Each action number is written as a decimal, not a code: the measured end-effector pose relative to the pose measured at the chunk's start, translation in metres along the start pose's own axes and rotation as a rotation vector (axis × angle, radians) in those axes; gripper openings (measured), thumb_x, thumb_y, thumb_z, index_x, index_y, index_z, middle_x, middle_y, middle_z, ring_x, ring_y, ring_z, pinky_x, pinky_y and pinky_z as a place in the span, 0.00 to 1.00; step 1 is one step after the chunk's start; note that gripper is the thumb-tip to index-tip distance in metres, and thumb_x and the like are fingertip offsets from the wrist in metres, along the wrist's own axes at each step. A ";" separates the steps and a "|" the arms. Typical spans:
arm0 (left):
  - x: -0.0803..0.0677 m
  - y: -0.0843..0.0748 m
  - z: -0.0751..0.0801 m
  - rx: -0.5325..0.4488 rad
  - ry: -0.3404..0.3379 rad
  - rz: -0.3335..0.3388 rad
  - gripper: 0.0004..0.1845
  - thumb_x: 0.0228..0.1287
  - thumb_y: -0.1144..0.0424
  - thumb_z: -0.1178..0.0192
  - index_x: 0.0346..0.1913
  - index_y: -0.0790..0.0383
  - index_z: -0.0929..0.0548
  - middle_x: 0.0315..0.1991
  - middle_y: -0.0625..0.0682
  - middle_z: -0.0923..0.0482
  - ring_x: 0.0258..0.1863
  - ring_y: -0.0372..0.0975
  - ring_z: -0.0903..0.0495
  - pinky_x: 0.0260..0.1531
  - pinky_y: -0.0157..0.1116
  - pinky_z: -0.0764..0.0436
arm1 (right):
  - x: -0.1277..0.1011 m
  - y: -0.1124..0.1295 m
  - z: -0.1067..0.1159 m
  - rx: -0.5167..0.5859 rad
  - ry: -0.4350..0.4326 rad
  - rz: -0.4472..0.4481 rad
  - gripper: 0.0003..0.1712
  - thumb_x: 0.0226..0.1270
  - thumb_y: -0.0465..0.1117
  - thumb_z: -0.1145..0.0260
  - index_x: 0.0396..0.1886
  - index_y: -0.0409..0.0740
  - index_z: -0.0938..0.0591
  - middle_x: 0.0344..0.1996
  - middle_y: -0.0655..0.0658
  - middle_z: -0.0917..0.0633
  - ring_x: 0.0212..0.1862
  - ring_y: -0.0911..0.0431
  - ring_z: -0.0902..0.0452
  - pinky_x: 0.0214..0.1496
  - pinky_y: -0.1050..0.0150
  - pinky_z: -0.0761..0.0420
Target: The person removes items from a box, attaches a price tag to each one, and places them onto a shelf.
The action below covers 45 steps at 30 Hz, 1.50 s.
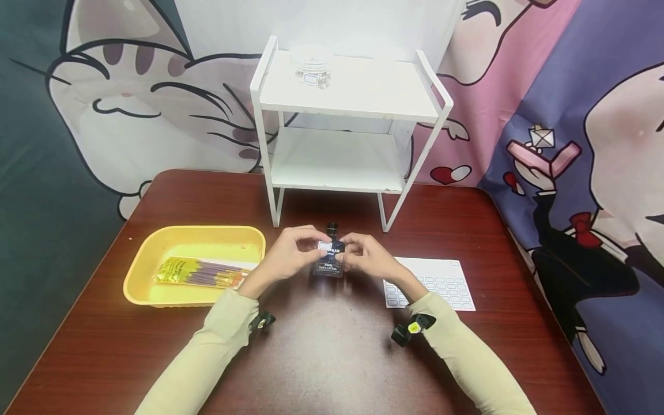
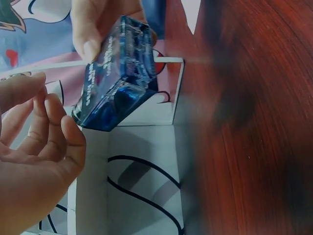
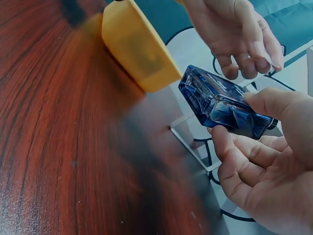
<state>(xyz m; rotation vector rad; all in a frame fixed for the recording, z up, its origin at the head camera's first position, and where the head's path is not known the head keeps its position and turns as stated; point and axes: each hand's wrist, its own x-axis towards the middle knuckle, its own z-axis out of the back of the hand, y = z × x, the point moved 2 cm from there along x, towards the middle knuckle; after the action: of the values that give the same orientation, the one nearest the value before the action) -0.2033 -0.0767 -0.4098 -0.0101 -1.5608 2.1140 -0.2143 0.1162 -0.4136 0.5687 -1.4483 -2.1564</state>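
Both sleeves reach to a blue bottle in front of the white shelf: right hand grips it raised, so left hand's loosely curled fingers reach its label.

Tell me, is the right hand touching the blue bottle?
Touching. The right wrist view shows the right hand with thumb and fingers pinching the blue bottle.

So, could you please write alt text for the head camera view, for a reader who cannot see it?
Two hands, the left hand and right hand, meet at a small dark blue bottle above a reddish-brown table. A yellow tray holding a packet of pencils lies at left, a label sheet at right, and a white two-tier shelf stands behind.
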 end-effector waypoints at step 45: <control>0.000 0.017 -0.012 0.218 -0.153 -0.134 0.11 0.44 0.66 0.28 0.34 0.55 0.13 0.52 0.53 0.29 0.56 0.42 0.39 0.56 0.46 0.37 | 0.003 0.000 0.002 0.059 0.005 0.037 0.15 0.60 0.30 0.40 0.46 0.29 0.27 0.28 0.33 0.17 0.27 0.53 0.20 0.35 0.59 0.18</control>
<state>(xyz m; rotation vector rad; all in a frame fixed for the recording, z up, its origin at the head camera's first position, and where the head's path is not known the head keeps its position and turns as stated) -0.2065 -0.0691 -0.4292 0.3289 -1.3632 2.2080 -0.2178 0.1163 -0.4128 0.5634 -1.5123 -2.0884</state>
